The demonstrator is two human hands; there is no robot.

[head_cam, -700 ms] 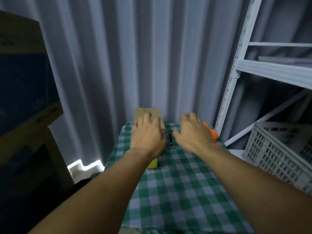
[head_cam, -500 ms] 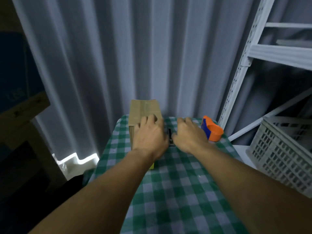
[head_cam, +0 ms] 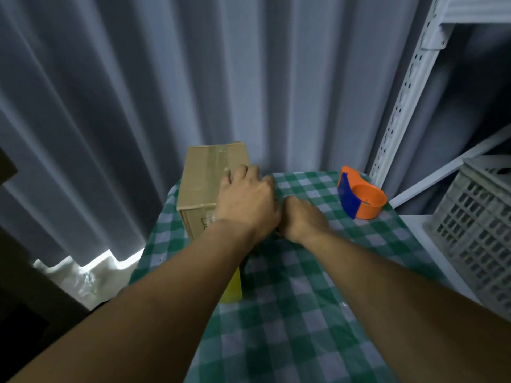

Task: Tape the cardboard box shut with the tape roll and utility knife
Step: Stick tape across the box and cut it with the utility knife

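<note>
The cardboard box stands at the back left of the table, with a strip of clear tape along its top. My left hand lies on the box's top right edge, fingers bent over the side. My right hand rests on the cloth just right of the box, fingers curled into a fist over the dark utility knife; only a sliver of the knife shows at the wrist. The orange and blue tape roll holder sits at the back right of the table, apart from both hands.
The table has a green checked cloth. A yellow object lies under my left forearm. A grey curtain hangs behind. A white metal rack and a grey plastic crate stand at the right.
My right hand has slid left from near the tape roll holder and closed over the knife beside the box. My left hand stays on the box. The view has tilted down.
</note>
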